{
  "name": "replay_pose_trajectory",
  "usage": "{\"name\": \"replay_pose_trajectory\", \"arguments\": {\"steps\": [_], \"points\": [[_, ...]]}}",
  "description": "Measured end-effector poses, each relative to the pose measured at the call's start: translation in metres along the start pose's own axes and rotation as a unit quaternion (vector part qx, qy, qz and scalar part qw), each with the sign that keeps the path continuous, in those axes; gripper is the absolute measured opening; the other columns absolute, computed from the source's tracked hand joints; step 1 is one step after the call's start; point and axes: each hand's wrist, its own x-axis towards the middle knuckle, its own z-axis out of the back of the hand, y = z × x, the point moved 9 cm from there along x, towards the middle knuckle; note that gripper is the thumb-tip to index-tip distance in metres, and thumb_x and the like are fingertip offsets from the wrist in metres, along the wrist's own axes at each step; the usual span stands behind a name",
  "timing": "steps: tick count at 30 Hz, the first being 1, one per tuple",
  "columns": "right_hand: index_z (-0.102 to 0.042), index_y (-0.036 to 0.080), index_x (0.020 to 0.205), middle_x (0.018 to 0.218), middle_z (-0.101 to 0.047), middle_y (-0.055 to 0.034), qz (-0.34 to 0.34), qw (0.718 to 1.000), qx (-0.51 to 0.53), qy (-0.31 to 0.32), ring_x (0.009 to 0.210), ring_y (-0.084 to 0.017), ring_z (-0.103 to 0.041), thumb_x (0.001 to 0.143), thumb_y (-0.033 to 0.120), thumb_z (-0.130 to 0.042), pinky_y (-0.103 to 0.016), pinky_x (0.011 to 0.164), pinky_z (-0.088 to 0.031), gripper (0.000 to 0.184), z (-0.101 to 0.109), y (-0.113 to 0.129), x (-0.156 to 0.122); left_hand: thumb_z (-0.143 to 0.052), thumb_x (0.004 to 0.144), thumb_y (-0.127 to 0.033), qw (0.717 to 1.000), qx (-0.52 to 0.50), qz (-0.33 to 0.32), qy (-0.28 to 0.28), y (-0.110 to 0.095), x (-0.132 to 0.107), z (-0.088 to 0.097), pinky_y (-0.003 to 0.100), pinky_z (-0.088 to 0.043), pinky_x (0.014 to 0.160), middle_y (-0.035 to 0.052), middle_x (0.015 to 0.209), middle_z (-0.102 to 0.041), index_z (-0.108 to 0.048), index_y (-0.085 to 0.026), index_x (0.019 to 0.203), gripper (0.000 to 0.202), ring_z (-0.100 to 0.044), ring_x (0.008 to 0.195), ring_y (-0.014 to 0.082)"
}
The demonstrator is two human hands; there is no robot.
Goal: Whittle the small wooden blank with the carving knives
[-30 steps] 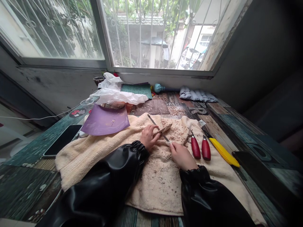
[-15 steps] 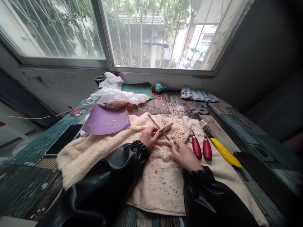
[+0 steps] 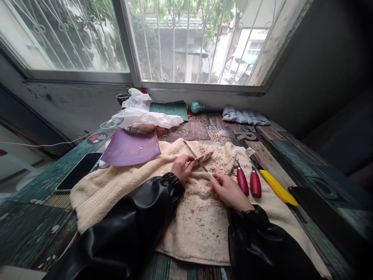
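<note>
Wooden piece (image 3: 208, 156) sat pinched in your left hand (image 3: 182, 168), tip jutting beyond fingers; your right hand (image 3: 229, 190) gripped slim metal file (image 3: 203, 167) crossing it. File seemed liable to skid into left fingers if wood twisted above soft towel (image 3: 198, 229). Just right of right grip lay red-handled tools (image 3: 243, 181).

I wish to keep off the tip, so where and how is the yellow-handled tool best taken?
Probably by the middle of its yellow handle, from above and the near side. The handle looks thick and ridged, with its butt end nearer, while the dark neck and pale tip point away.
</note>
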Motion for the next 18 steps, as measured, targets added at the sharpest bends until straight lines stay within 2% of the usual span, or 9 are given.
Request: {"name": "replay_pose_trajectory", "arguments": {"steps": [2, 4, 9, 12, 15, 18], "points": [[-0.053, 0.020, 0.080, 0.060, -0.060, -0.0005, -0.038, 0.998, 0.044, 0.000, 0.045, -0.012, -0.052, 0.075, 0.038, -0.042, -0.021, 0.043, -0.035, 0.022, 0.001, -0.007, -0.001, -0.050, 0.077, -0.021, 1.000, -0.004, -0.008, -0.007, -0.001, 0.000, 0.001, 0.028, -0.043, 0.074, 0.0021, 0.079, -0.059, -0.055, -0.017, 0.080, 0.008, -0.053, 0.075, 0.0139], [-0.052, 0.020, 0.074, 0.061, -0.061, -0.0013, -0.044, 0.998, 0.037, -0.020, 0.045, -0.011, -0.052, 0.073, 0.040, -0.044, -0.021, 0.043, -0.035, 0.021, 0.006, -0.010, -0.001, -0.050, 0.076, -0.021, 1.000, -0.004, -0.011, -0.008, -0.001, 0.000, 0.002, 0.028, -0.043, 0.073, 0.0020, 0.078, -0.059, -0.055, -0.017, 0.080, 0.007, -0.053, 0.075, 0.0138], [-0.052, 0.020, 0.063, 0.056, -0.059, -0.0013, -0.011, 0.997, -0.063, -0.054, 0.051, -0.013, -0.053, 0.074, 0.038, -0.042, -0.022, 0.050, -0.035, 0.024, 0.014, -0.002, 0.001, -0.051, 0.076, -0.021, 1.000, 0.004, -0.011, -0.010, -0.001, 0.000, 0.003, 0.029, -0.043, 0.073, 0.0017, 0.077, -0.059, -0.056, -0.018, 0.079, 0.007, -0.053, 0.074, 0.0141], [-0.052, 0.019, 0.062, 0.061, -0.060, -0.0028, 0.009, 0.993, -0.105, -0.059, 0.059, -0.014, -0.054, 0.076, 0.036, -0.039, -0.023, 0.054, -0.036, 0.025, 0.014, 0.005, 0.001, -0.051, 0.076, -0.021, 1.000, 0.000, -0.005, -0.009, 0.000, 0.001, 0.003, 0.028, -0.043, 0.073, 0.0019, 0.078, -0.060, -0.056, -0.017, 0.079, 0.007, -0.054, 0.074, 0.0141], [-0.053, 0.019, 0.063, 0.064, -0.061, -0.0040, 0.019, 0.991, -0.121, -0.060, 0.062, -0.015, -0.054, 0.077, 0.035, -0.037, -0.023, 0.057, -0.036, 0.027, 0.014, 0.010, 0.001, -0.051, 0.076, -0.021, 1.000, -0.010, 0.013, -0.004, 0.004, 0.002, 0.002, 0.028, -0.044, 0.072, 0.0019, 0.078, -0.060, -0.056, -0.017, 0.079, 0.007, -0.054, 0.074, 0.0137], [-0.058, 0.019, 0.069, 0.068, -0.063, -0.0037, 0.026, 0.995, -0.090, -0.045, 0.064, -0.015, -0.055, 0.076, 0.033, -0.040, -0.024, 0.059, -0.038, 0.024, 0.012, 0.008, 0.001, -0.051, 0.075, -0.022, 1.000, -0.015, 0.027, -0.001, 0.007, 0.002, 0.002, 0.028, -0.044, 0.071, 0.0015, 0.078, -0.061, -0.057, -0.017, 0.080, 0.008, -0.055, 0.074, 0.0135]]}}
